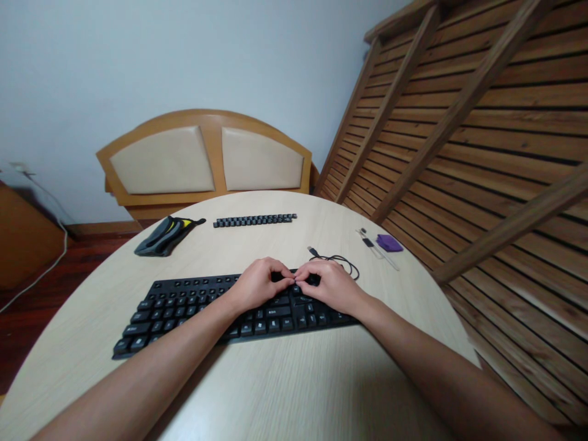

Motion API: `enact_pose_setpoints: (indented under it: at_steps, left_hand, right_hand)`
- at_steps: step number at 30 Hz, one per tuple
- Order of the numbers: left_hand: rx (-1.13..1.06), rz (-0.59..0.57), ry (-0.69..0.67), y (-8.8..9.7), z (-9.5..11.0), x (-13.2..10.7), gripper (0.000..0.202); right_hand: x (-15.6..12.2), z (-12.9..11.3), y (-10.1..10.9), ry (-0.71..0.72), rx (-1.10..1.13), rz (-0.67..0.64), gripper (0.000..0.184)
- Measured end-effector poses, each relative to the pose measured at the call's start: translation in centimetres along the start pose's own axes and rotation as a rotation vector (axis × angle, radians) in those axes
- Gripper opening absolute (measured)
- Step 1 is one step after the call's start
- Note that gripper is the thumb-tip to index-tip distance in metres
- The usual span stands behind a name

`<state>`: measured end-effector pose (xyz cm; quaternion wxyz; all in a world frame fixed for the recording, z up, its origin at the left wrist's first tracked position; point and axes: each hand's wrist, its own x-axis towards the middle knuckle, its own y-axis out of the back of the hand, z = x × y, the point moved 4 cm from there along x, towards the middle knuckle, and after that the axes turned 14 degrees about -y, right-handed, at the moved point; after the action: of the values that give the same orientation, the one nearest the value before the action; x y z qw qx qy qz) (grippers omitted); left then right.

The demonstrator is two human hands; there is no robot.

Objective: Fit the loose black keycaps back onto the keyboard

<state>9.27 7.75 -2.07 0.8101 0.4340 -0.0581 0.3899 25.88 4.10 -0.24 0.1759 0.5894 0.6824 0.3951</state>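
A black keyboard point(188, 311) lies slantwise on the table under both my hands. My left hand point(263, 283) is closed in a pinch above the keyboard's upper part, right of its middle. Its fingertips meet those of my right hand point(331, 283), which is pinched the same way from the other side. What sits between the fingertips is too small and covered to make out. My fingers and palms hide part of the upper key rows. Farther back, loose black keycaps point(255, 221) stand in neat rows.
A dark pouch point(166, 236) with a yellow patch lies at the back left. A black USB cable point(342, 260) curls behind my right hand. On the right are a slim pale tool point(384, 256) and a purple cloth point(389, 243). Wooden slats point(459, 153) lean beyond the table point(294, 392).
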Motion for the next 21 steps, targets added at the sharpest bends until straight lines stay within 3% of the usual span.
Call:
enact_pose_setpoints:
  at_steps: [10, 17, 21]
  left_hand:
    - [0.023, -0.013, 0.036, 0.0, 0.1, 0.0, 0.007]
    - [-0.047, 0.072, 0.167, 0.4, -0.2, 0.0, 0.032]
    - [-0.060, 0.112, 0.221, 0.8, -0.4, 0.2, 0.035]
  right_hand:
    - [0.4, 0.2, -0.2, -0.029, -0.040, -0.030, 0.009]
    - [0.2, 0.6, -0.3, 0.030, -0.046, -0.036, 0.010]
    - [0.3, 1.1, -0.2, 0.028, -0.048, -0.052, 0.010]
